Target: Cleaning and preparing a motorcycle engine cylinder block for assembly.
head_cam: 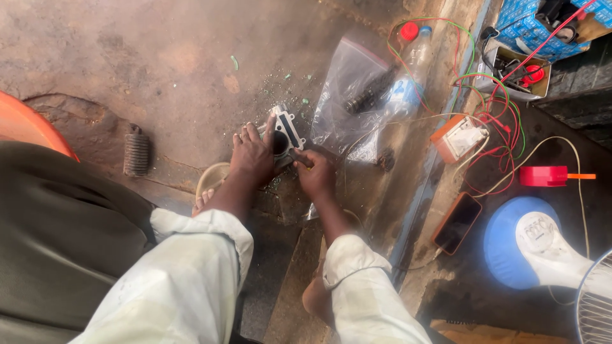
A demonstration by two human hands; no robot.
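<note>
Head view: the person crouches over a bare concrete floor (178,57). The left hand (252,156) rests on a grey metal engine cylinder (285,134) that sits on the floor, fingers curled over its near edge and steadying it. The right hand (314,173) touches the cylinder's right side, fingers closed around a small dark tool (299,158) aimed at the bore. Just right of the cylinder lies a clear plastic bag (347,95) with dark parts inside. A ribbed black part (136,153) lies well apart to the left. Farther right are tangled red and green wires (491,108), a phone (457,222) and a blue fan base (510,239).
</note>
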